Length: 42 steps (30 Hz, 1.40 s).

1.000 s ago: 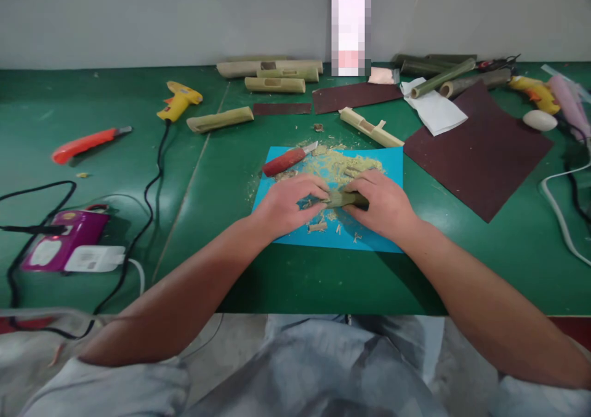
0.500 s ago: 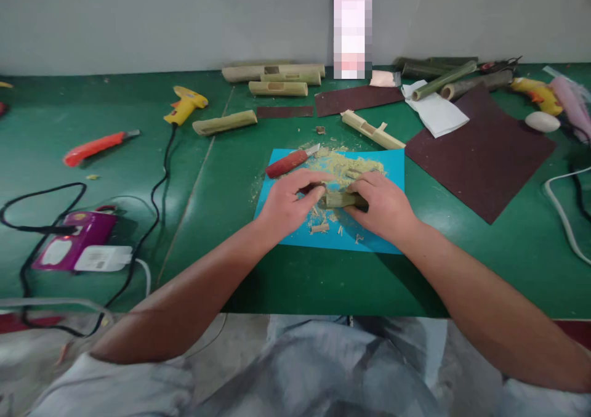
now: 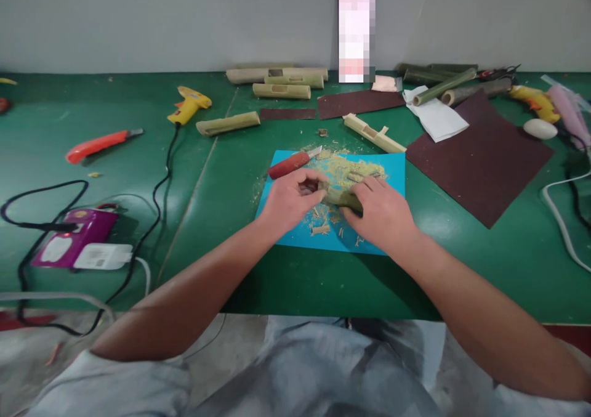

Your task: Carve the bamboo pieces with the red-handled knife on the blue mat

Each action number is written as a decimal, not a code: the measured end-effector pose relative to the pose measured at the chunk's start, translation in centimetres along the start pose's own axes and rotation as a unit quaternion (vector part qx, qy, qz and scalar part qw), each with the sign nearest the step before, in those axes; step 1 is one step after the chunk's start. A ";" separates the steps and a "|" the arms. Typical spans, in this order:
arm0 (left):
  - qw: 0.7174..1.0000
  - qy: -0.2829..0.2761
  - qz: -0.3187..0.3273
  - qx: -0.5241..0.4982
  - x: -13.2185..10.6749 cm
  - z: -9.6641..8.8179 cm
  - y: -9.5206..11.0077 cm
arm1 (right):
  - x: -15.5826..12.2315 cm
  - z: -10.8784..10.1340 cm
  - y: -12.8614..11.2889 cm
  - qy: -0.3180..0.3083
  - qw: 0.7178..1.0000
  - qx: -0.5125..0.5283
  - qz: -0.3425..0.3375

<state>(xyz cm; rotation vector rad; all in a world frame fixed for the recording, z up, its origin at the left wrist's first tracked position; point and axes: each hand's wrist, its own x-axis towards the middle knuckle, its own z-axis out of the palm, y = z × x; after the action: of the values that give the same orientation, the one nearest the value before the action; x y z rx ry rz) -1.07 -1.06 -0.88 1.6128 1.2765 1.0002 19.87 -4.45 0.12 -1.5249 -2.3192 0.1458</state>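
Note:
Both hands meet over a blue sheet on the green table. My right hand is closed around a short green bamboo piece, tilted down to the right. My left hand is curled at the piece's left end, fingers bent and touching it. A pile of pale bamboo shavings lies on the sheet just beyond the hands. A red-handled knife rests at the sheet's far left corner, untouched.
Cut bamboo tubes and darker bamboo sticks lie along the back. Brown sandpaper sheets sit right, with a white egg-shaped thing. At the left are a yellow glue gun, an orange cutter, a purple power strip and black cables.
My left fingers have curled in at the piece's left end. The bamboo piece has turned from level to tilted down to the right. The view has shifted slightly.

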 end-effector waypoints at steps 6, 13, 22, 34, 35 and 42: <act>1.000 -0.010 0.008 0.011 -0.1 0.1 -0.3 | -1.2 -0.9 0.5 -0.020 1.000 -0.008 0.005; 0.997 0.015 0.045 0.061 0.2 0.0 -0.4 | -1.1 0.1 0.0 -0.024 0.999 0.034 0.023; 0.989 0.020 0.100 0.106 0.2 0.0 -0.2 | -0.9 0.4 -0.5 -0.030 0.997 0.057 0.049; 0.964 -0.021 0.178 0.196 0.5 -0.8 -0.6 | -0.9 0.1 -0.4 -0.037 0.995 0.065 0.061; 0.964 -0.022 0.172 0.200 0.4 -0.8 -0.5 | -1.0 0.1 -0.4 -0.035 0.995 0.066 0.061; 0.966 -0.014 0.167 0.198 0.3 -0.8 0.1 | -1.0 0.2 -0.3 -0.035 0.995 0.071 0.058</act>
<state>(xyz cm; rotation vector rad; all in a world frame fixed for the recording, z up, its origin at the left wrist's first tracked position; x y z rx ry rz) -1.69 -0.69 -0.52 2.2001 1.2660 0.9543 19.87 -5.46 -0.23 -1.6064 -2.2194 0.3901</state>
